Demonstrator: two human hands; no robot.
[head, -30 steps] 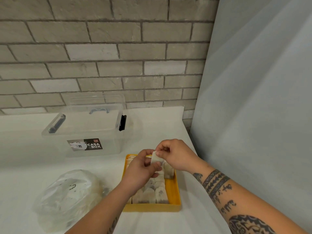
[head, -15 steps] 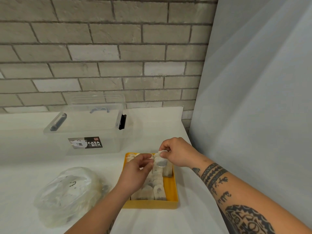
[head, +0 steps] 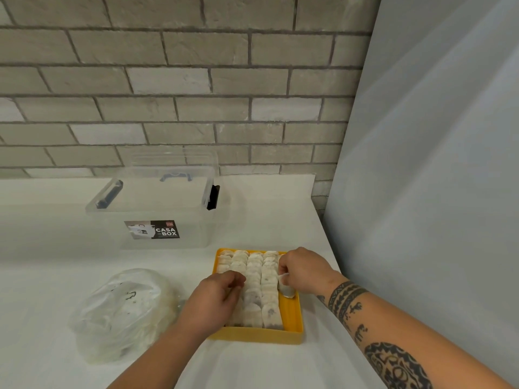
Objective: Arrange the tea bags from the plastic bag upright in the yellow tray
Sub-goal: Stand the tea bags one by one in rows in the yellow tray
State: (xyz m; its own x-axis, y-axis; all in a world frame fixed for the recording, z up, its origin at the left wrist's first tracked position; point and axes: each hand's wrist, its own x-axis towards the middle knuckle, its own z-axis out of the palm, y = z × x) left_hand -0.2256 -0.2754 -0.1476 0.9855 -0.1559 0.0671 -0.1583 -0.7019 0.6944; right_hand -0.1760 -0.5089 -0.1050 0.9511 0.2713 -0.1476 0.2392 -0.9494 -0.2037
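Right hand [head: 304,272] lowered into yellow tray [head: 292,315], pinching tea bag [head: 285,289]; left hand [head: 214,300] curled, grip unclear.

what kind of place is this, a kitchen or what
Probably a plain indoor sorting station rather than a kitchen: a white table against a brick wall, a grey panel alongside, and a clear storage box and yellow tray of tea bags on it.

Both forearms reach forward, left hand [head: 217,296] palm-down with curled fingers, right hand [head: 304,272] pinching a tea bag [head: 287,291].
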